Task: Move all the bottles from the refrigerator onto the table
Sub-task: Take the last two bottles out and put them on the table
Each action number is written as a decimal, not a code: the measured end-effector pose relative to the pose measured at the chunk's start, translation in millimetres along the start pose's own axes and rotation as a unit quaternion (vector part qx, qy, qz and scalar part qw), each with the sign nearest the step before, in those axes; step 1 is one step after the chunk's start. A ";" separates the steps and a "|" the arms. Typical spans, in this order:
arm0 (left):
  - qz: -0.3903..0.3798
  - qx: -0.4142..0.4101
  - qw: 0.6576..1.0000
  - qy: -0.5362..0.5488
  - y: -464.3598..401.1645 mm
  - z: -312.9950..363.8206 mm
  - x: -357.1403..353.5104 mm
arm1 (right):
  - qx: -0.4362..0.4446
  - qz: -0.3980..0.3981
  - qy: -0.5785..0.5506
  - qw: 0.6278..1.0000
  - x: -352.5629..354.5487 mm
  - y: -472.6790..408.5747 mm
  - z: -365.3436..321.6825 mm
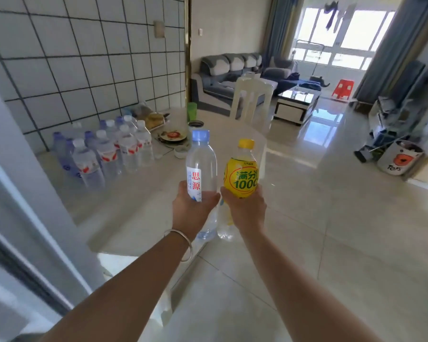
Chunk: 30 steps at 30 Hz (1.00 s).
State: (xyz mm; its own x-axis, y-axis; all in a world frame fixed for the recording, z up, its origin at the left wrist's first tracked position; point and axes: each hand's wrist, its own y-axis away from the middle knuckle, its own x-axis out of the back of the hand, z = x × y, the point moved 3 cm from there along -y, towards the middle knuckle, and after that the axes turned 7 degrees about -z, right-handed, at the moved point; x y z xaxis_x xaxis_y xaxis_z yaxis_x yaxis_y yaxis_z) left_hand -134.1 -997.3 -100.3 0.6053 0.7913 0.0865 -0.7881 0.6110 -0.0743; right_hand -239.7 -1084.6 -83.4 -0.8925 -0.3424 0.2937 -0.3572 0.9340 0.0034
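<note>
**Two bottles in hand, over the tabletop's near edge**

My left hand [192, 208] holds a clear water bottle [201, 166] with a blue cap; it looks nearly full of clear liquid, and its white label carries red characters. My right hand [245, 209] holds a soda bottle [241, 174] with a yellow cap and a yellow label printed in green; below my fingers its clear base shows pale liquid.

Each grip is wrapped tight around the lower half of its bottle, so neck, cap and most of the label stand above the hand and the base pokes out below. Both bottles are upright, side by side, almost touching, held in the air above the near corner of the tabletop [139, 206].

Both arms reach forward, nearly straight, wrists level and close together. A silver bangle [183, 243] sits on my left wrist.

Farther back on the tabletop, by the tiled wall, stands a cluster of water bottles [106, 154] with white and blue caps, all upright and packed together. Beside them are a plate [172, 138], a small bowl [182, 151] and a green cup [191, 111].
</note>
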 end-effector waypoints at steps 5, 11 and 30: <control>0.061 0.029 0.998 0.000 -64.7 -30.0 11.8 | 0.009 -0.086 0.021 0.996 -59.2 -71.7 -5.1; 0.206 0.052 0.977 -0.009 -158.8 -58.1 44.9 | 0.047 -0.218 0.028 0.974 -152.9 -166.0 -16.8; 0.434 0.183 0.881 -0.035 -268.6 -160.3 185.4 | 0.071 -0.437 0.091 0.892 -405.3 -244.3 12.5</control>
State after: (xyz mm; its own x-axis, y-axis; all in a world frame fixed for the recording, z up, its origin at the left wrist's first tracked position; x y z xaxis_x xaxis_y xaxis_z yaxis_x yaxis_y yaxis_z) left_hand 207.7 -1011.0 -223.5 -0.2423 0.9455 0.2175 -0.9417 -0.2832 0.1817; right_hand 205.8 -1175.2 -215.2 -0.2002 -0.8993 0.3888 -0.9376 0.2911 0.1904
